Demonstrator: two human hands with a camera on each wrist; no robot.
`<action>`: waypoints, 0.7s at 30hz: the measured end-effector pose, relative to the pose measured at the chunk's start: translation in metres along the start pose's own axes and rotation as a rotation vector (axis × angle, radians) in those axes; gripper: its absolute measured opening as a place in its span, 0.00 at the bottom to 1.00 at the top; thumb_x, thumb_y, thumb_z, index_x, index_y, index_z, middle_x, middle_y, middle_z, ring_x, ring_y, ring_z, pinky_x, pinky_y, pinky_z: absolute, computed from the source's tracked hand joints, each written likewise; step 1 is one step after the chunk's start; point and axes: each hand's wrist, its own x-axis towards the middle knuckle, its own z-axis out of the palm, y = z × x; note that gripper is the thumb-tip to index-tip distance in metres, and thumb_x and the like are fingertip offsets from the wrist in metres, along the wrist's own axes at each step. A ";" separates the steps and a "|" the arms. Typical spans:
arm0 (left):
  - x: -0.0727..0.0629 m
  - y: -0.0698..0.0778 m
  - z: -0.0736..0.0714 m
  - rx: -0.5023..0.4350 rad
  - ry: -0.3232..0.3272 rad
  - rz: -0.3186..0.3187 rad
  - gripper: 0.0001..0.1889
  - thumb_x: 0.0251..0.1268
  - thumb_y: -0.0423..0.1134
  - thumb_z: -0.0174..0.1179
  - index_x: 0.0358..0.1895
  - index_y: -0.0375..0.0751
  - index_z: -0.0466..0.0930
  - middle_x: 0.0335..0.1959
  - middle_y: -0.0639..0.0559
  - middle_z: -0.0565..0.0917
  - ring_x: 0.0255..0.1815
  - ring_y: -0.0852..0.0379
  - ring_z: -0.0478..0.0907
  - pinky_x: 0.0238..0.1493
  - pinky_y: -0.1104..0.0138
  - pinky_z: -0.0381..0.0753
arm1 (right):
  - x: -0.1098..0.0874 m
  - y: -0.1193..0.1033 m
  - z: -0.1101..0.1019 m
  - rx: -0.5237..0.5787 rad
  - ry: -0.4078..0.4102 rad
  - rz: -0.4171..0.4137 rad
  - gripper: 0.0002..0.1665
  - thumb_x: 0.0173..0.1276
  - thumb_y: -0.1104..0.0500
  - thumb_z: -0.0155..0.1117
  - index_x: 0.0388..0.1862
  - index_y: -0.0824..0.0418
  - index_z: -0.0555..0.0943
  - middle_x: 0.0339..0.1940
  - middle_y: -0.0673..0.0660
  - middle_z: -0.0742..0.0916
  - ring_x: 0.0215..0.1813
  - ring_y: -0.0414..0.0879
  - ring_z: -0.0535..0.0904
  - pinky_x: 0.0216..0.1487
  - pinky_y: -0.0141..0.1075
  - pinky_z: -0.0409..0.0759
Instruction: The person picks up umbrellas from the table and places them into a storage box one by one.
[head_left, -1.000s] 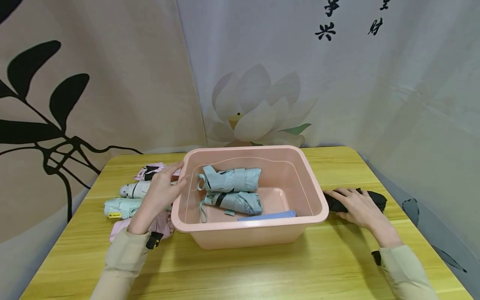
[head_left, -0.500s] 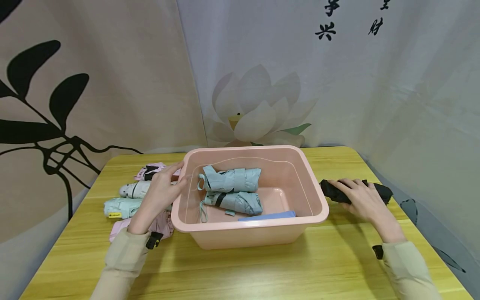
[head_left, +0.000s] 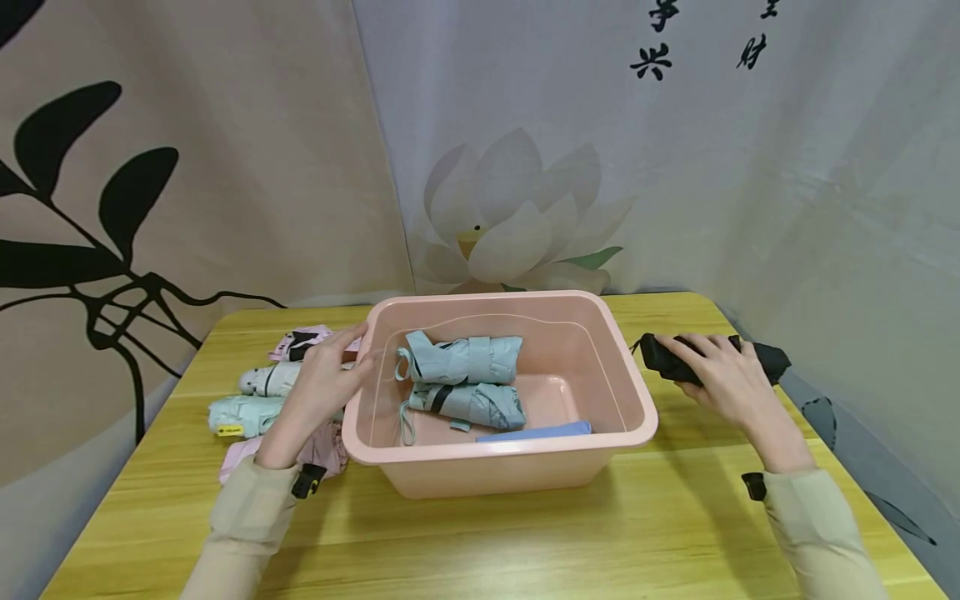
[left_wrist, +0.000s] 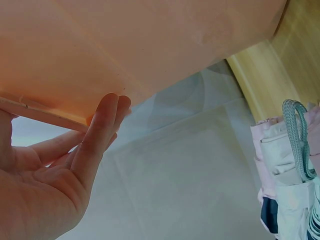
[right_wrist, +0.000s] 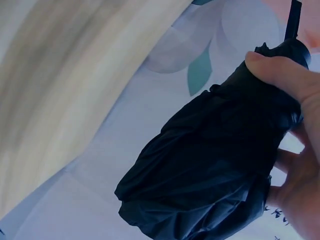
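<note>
My right hand [head_left: 720, 375] grips a folded black umbrella [head_left: 771, 360] just above the table, right of a pink plastic tub [head_left: 517, 471]. In the right wrist view, the thumb lies across the black umbrella [right_wrist: 210, 140] near its handle end, with fingers beneath. My left hand [head_left: 326, 383] holds the tub's left rim. In the left wrist view, its fingers [left_wrist: 97, 125] lie against the tub's outer wall [left_wrist: 165, 40], the thumb partly hidden by the rim. Inside the tub lie two light-blue folded umbrellas, one at the back [head_left: 468, 360] and one in front [head_left: 472, 404], plus a blue item [head_left: 536, 431], partly hidden.
Left of the tub, several folded umbrellas lie stacked front to back: a pink patterned one [head_left: 292, 342], a white one [head_left: 268, 380], a mint one [head_left: 243, 414] and a pink one [head_left: 326, 450]. Part of them hides behind the left arm. A printed curtain [head_left: 517, 167] hangs behind the wooden table [head_left: 480, 550].
My right hand has lifted the black umbrella up off the table and slightly to the right. The left hand and the tub have stayed in place.
</note>
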 end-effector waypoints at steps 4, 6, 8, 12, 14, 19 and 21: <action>0.000 0.000 0.000 -0.002 -0.001 0.004 0.28 0.68 0.39 0.50 0.69 0.30 0.62 0.69 0.31 0.65 0.56 0.35 0.78 0.48 0.50 0.83 | 0.009 -0.002 -0.007 -0.010 0.006 -0.004 0.47 0.41 0.60 0.80 0.64 0.50 0.71 0.51 0.62 0.82 0.48 0.64 0.78 0.38 0.64 0.74; 0.000 0.000 0.000 -0.004 0.000 0.006 0.28 0.68 0.39 0.50 0.69 0.30 0.62 0.69 0.31 0.65 0.56 0.35 0.78 0.49 0.49 0.83 | 0.013 -0.003 -0.010 -0.018 0.011 -0.009 0.47 0.41 0.60 0.80 0.64 0.50 0.71 0.51 0.62 0.82 0.48 0.65 0.78 0.38 0.65 0.74; -0.001 0.001 0.000 -0.006 -0.001 0.007 0.28 0.68 0.39 0.50 0.69 0.30 0.62 0.69 0.30 0.65 0.56 0.35 0.78 0.49 0.50 0.83 | 0.018 -0.003 -0.013 -0.023 0.018 -0.013 0.47 0.41 0.60 0.79 0.64 0.50 0.71 0.51 0.62 0.82 0.48 0.65 0.78 0.38 0.64 0.74; -0.001 0.001 -0.001 -0.004 -0.003 0.003 0.28 0.68 0.39 0.50 0.69 0.30 0.62 0.69 0.31 0.65 0.57 0.35 0.77 0.50 0.49 0.82 | 0.027 -0.004 -0.020 -0.029 0.041 -0.030 0.47 0.42 0.60 0.79 0.64 0.50 0.71 0.51 0.62 0.82 0.48 0.64 0.77 0.36 0.63 0.73; -0.001 0.002 -0.001 -0.001 -0.005 0.002 0.28 0.68 0.39 0.50 0.69 0.30 0.62 0.69 0.31 0.65 0.58 0.35 0.76 0.52 0.49 0.81 | 0.032 -0.005 -0.023 -0.030 0.054 -0.039 0.46 0.43 0.60 0.78 0.64 0.50 0.71 0.50 0.62 0.82 0.48 0.64 0.77 0.35 0.63 0.73; 0.000 0.001 -0.001 0.002 -0.004 -0.001 0.28 0.68 0.39 0.50 0.69 0.30 0.62 0.69 0.31 0.65 0.60 0.35 0.74 0.55 0.47 0.79 | 0.048 -0.009 -0.032 -0.034 0.080 -0.047 0.45 0.44 0.59 0.78 0.64 0.50 0.71 0.52 0.62 0.81 0.49 0.64 0.77 0.37 0.65 0.73; 0.000 0.001 0.000 0.002 -0.005 0.000 0.28 0.68 0.39 0.50 0.69 0.30 0.62 0.69 0.31 0.65 0.61 0.35 0.74 0.55 0.47 0.79 | 0.054 -0.010 -0.036 -0.040 0.083 -0.046 0.45 0.45 0.59 0.77 0.65 0.50 0.71 0.53 0.62 0.81 0.49 0.63 0.77 0.38 0.65 0.74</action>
